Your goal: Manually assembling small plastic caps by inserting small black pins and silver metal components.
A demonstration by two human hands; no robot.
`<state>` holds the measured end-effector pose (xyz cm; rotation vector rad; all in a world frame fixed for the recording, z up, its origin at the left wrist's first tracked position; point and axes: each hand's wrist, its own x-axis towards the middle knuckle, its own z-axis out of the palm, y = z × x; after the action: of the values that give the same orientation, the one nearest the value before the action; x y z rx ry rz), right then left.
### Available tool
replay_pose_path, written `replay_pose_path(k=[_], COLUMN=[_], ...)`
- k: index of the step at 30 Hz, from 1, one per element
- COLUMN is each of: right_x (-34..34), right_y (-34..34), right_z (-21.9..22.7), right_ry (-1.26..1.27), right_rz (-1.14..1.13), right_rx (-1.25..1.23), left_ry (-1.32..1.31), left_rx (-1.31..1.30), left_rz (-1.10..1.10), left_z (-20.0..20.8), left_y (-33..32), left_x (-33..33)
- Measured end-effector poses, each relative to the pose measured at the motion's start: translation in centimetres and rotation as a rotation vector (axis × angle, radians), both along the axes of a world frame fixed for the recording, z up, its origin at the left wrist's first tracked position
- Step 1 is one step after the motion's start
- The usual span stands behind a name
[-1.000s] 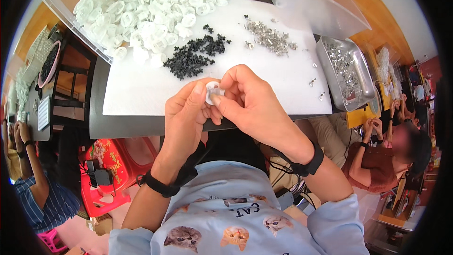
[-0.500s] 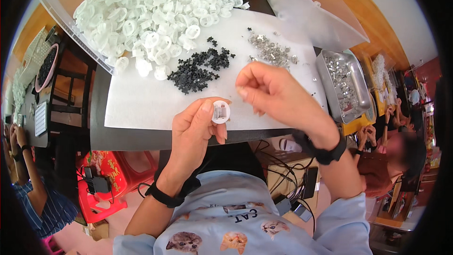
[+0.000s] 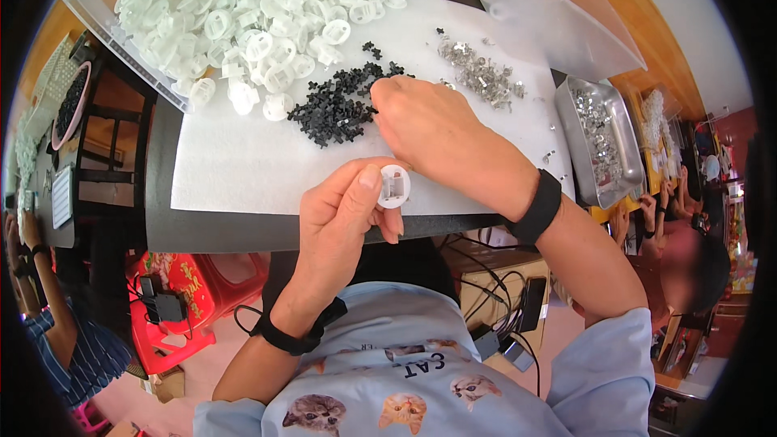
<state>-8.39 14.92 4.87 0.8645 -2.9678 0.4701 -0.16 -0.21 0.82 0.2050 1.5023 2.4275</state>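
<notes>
My left hand (image 3: 344, 206) pinches a round white plastic part (image 3: 394, 187) between thumb and fingers, its recessed, slotted face turned up. My right hand (image 3: 429, 125) reaches to the right edge of a pile of small black plastic pieces (image 3: 328, 109). Its fingertips point down at the pile and are mostly hidden by the hand, so what they hold, if anything, does not show. Beyond lies a big heap of translucent white round parts (image 3: 251, 24). Small metal clips (image 3: 481, 73) are scattered to the right of the black pile.
A white foam sheet (image 3: 235, 174) covers the dark table (image 3: 210, 231). At the right stands a metal tray (image 3: 603, 146) of metal pieces, with a clear plastic panel (image 3: 558, 16) behind it. A red stool (image 3: 190, 291) and cables (image 3: 506, 307) are below. Other people work at both sides.
My right hand has moved forward and left, from above the sheet to the black pile. My left hand still holds the white part, now slightly farther right.
</notes>
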Motion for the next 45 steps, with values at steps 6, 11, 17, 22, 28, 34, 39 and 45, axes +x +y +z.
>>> replay_pose_path(k=[6, 11, 17, 22, 28, 34, 39, 45], right_x=[-0.2, 0.9, 1.6, 1.4, 1.9, 1.8, 1.9, 2.1], right_y=[0.8, 3.1, 3.3, 4.0, 4.2, 4.2, 4.1, 4.2], right_z=[1.6, 0.6, 0.3, -0.2, -0.6, -0.6, -0.2, -0.8], right_ry=[-0.175, -0.017, -0.003, 0.015, -0.02, -0.041, -0.063, 0.035], right_rz=[-0.093, 0.055, 0.091, 0.045, 0.024, -0.037, -0.071, -0.024], right_rx=[0.011, -0.015, -0.017, -0.065, -0.151, -0.149, -0.122, -0.064], left_ry=[-0.003, -0.05, -0.07, -0.062, -0.051, -0.054, -0.07, -0.114], left_rx=[0.019, 0.088, 0.121, 0.103, 0.12, 0.08, 0.076, 0.097], left_rz=[0.006, 0.028, 0.019, 0.056, 0.053, 0.067, 0.089, 0.108], left_z=[0.3, 0.9, 1.0, 1.2, 1.0, 1.1, 1.1, 1.4], left_y=[0.0, 0.4, 0.2, 0.5, 0.6, 0.6, 0.8, 0.8], left_x=[0.0, 0.0, -0.1, 0.0, -0.1, 0.0, 0.0, -0.1])
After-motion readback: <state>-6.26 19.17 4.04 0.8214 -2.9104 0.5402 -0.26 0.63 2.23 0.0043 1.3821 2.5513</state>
